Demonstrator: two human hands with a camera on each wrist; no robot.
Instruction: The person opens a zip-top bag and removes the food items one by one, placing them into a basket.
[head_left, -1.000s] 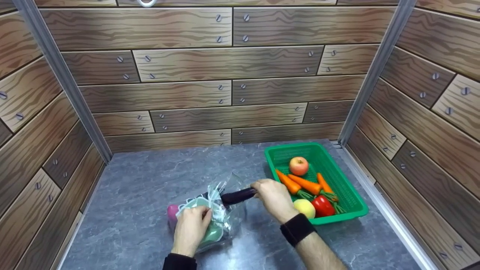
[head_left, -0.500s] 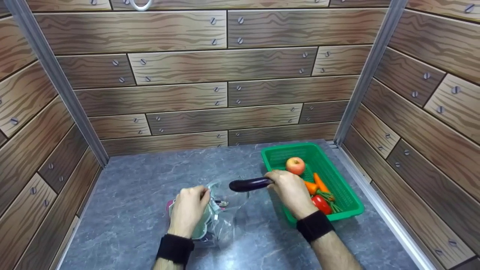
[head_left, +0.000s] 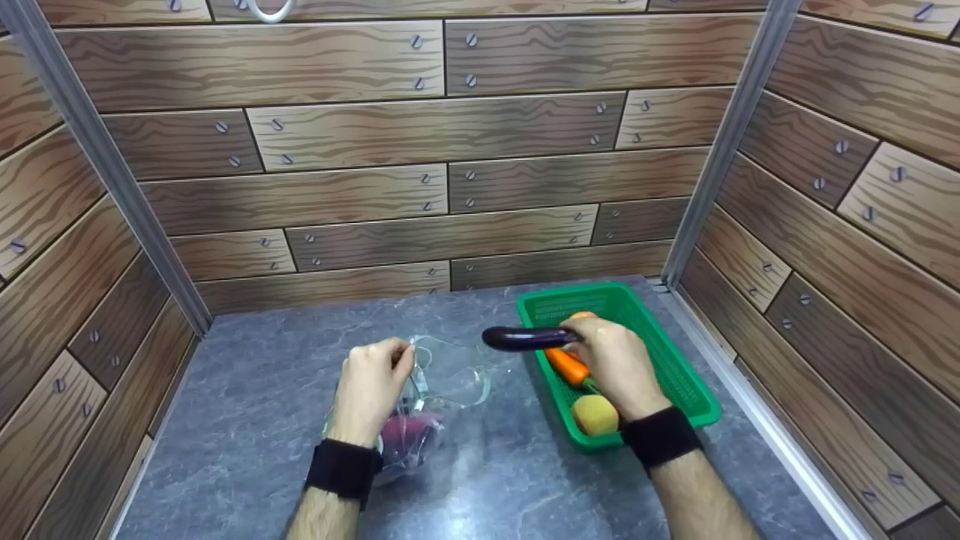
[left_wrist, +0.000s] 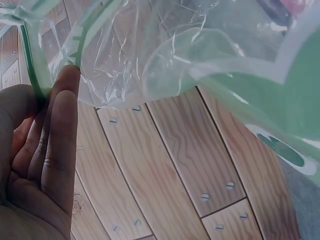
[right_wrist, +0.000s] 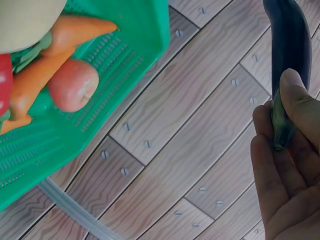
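Observation:
My left hand (head_left: 371,386) pinches the rim of a clear plastic bag with green printing (left_wrist: 295,95) between thumb and fingers. The bag hangs below and right of that hand, its mouth spread to the right. Inside, a pinkish-purple item (head_left: 409,429) shows through the film; the rest of the contents is partly hidden by the hand and creased plastic. My right hand (head_left: 619,367) holds a dark purple eggplant (head_left: 525,339) by its green stem end, fingers and thumb around it. The eggplant points left, above the near-left side of a green basket (head_left: 679,349).
Inside the basket lie orange carrots (head_left: 566,366), a round yellow fruit (head_left: 596,415), an apple (right_wrist: 73,86) and a red pepper (right_wrist: 5,82). Wood-patterned walls (head_left: 352,135) enclose the grey tabletop (head_left: 270,375) at the back and both sides.
The eggplant has come up out of the bag's mouth and moved right with my right hand toward the basket. My left hand has risen, lifting the bag's rim.

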